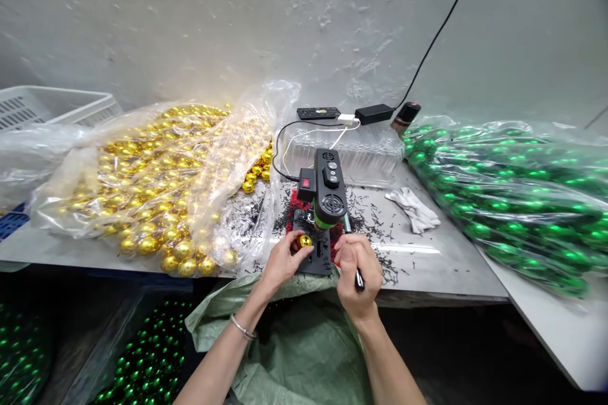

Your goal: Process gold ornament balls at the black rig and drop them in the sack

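Two hands work at lower centre: the left hand (281,261) pinches a shiny gold bauble (304,241) under the small black-and-green bench drill (327,193), best held square, while the right hand (357,266) grips its black lever (354,259).

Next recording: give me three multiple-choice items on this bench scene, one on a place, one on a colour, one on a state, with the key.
1. Where does the bag of green balls lie?
A. right of the small machine
B. left of it
C. inside the white crate

2. What colour is the ball in the left hand?
A. green
B. gold
C. red

3. How is the right hand?
A. open and flat
B. closed on the dark lever handle
C. holding the white gloves

Key: 1 A, the green bag fills the right side of the bench; 2 B, the ball held at the machine's base shines gold; 3 B, the fingers wrap the handle in a firm grip.
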Available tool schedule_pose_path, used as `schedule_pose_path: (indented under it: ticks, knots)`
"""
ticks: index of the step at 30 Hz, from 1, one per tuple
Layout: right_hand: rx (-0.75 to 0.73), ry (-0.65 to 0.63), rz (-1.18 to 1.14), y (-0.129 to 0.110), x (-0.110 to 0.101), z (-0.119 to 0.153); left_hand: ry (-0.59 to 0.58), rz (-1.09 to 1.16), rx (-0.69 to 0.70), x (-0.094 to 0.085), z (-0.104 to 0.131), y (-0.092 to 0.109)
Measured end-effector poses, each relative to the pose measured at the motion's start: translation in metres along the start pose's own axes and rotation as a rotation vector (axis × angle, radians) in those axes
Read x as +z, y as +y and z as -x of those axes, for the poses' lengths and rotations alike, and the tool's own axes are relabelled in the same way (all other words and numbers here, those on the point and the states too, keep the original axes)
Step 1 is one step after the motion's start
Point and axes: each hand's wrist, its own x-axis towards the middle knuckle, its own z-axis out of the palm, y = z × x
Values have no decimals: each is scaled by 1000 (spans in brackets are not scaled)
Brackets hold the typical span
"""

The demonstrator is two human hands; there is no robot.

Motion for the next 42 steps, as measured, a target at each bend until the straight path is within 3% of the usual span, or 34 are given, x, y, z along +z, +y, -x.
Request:
schedule_pose_path:
  ticks: [5, 10, 14, 24, 29, 42]
  knots:
    - [2, 11, -5, 1, 1, 2, -28, -279, 257, 1, -5, 0]
    - [1, 21, -21, 2, 2, 2, -102, -396, 333, 0, -11, 1]
    - [3, 19, -21, 2, 2, 3, -159, -498, 330, -2, -13, 6]
    - [-14, -2, -5, 3, 0, 5, 10, -478, 256, 14, -8, -4]
    - [-14, -12, -4, 5, 1, 9, -6, -440, 254, 14, -5, -5]
    - [-173, 25, 66, 36, 15, 36, 24, -447, 270, 16, -5, -6]
